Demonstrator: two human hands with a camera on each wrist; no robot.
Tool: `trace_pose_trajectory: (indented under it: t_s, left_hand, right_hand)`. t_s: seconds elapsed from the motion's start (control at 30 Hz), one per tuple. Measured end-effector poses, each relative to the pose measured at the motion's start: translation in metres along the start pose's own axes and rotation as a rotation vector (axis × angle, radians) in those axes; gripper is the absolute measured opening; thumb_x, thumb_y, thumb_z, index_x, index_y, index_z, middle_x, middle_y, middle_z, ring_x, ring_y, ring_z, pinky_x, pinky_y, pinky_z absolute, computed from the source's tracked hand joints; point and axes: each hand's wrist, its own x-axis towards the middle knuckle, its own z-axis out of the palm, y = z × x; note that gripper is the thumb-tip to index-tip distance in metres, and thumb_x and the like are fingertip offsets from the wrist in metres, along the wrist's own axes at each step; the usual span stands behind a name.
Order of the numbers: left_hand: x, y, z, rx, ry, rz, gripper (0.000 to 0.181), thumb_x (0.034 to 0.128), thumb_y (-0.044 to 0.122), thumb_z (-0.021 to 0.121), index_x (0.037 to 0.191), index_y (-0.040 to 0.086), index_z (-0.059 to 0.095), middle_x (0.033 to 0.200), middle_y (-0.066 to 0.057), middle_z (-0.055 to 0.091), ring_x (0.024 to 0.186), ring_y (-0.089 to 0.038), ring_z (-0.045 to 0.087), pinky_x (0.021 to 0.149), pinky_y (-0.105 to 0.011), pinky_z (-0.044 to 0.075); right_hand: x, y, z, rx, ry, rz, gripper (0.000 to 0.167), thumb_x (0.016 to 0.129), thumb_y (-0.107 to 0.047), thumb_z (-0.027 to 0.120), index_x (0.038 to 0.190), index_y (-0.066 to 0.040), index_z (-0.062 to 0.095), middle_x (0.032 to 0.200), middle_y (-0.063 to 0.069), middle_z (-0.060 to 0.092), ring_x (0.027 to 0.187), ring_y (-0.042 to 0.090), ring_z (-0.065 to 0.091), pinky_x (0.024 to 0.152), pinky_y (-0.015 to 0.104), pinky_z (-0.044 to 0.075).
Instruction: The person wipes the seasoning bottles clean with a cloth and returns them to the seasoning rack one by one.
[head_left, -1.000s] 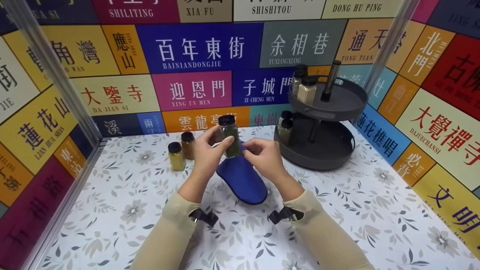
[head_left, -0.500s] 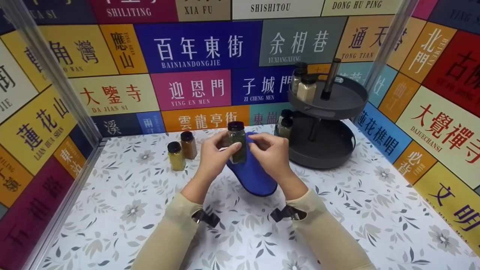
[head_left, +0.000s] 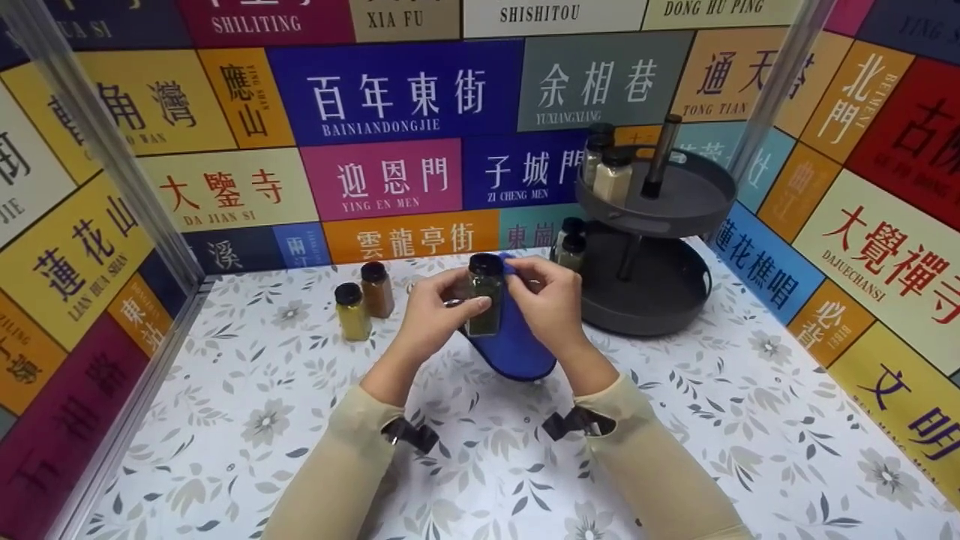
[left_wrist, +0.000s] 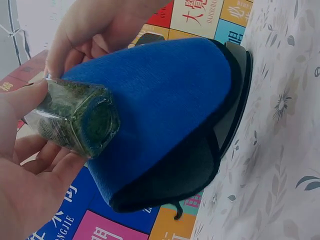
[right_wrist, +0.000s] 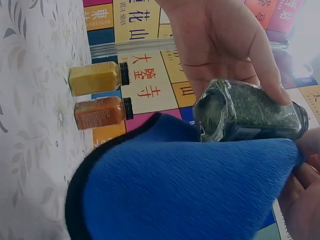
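Observation:
My left hand grips a spice jar of green dried herbs with a black lid, held upright above the table. A blue cloth with a black edge hangs from my right hand, which pinches it near the jar's upper right side. In the left wrist view, the cloth lies against the jar and partly hides my right hand. From the right wrist, the cloth covers part of the jar's side, while the jar's base shows.
A yellow spice jar and an orange-brown one stand at left on the floral tabletop. Behind my right hand is a dark two-tier turntable rack bearing several jars. Lettered panels wall in the back and sides.
The jar in my left hand has moved right and slightly lower. My right hand has shifted the blue cloth right and up, beside the jar. The standing jars and rack have not moved.

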Motion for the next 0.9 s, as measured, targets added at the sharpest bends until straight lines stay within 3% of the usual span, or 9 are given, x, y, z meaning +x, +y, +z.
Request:
trace_pose_trajectory:
  t_s: [0.2, 0.47, 0.67, 0.9]
  left_hand:
    - [0.002, 0.006, -0.008, -0.004, 0.119, 0.002, 0.044, 0.0915, 0.018, 0.083, 0.132, 0.004, 0.073, 0.111, -0.013, 0.078, 0.103, -0.021, 0.074, 0.098, -0.041, 0.062]
    - [0.004, 0.008, -0.018, -0.015, 0.239, -0.037, 0.048, 0.0908, 0.015, 0.084, 0.136, 0.002, 0.071, 0.116, -0.018, 0.077, 0.104, -0.023, 0.074, 0.102, -0.043, 0.060]
    - [0.004, 0.005, -0.017, -0.025, 0.250, -0.047, 0.045, 0.0910, 0.015, 0.084, 0.133, 0.002, 0.072, 0.113, -0.017, 0.077, 0.100, -0.021, 0.072, 0.100, -0.043, 0.061]
    - [0.003, 0.004, -0.007, -0.005, 0.171, -0.045, 0.041, 0.0922, 0.020, 0.083, 0.130, 0.006, 0.074, 0.110, -0.012, 0.078, 0.097, -0.019, 0.072, 0.099, -0.041, 0.061]
  right_hand:
    - [-0.004, 0.006, 0.010, -0.026, -0.110, 0.019, 0.017, 0.087, 0.004, 0.077, 0.098, -0.006, 0.084, 0.094, 0.010, 0.082, 0.080, 0.015, 0.076, 0.069, 0.018, 0.058]
    - [-0.011, 0.002, 0.019, -0.063, -0.213, 0.033, 0.011, 0.086, 0.000, 0.078, 0.093, -0.007, 0.084, 0.087, 0.008, 0.082, 0.075, 0.019, 0.078, 0.069, 0.024, 0.061]
    - [-0.014, -0.001, 0.021, -0.089, -0.187, 0.055, 0.011, 0.085, -0.002, 0.078, 0.093, -0.007, 0.084, 0.088, 0.007, 0.082, 0.076, 0.016, 0.077, 0.071, 0.025, 0.061]
    - [-0.013, -0.003, 0.014, -0.072, -0.072, -0.020, 0.015, 0.086, 0.002, 0.077, 0.098, -0.003, 0.084, 0.092, 0.010, 0.082, 0.077, 0.018, 0.078, 0.071, 0.020, 0.061]
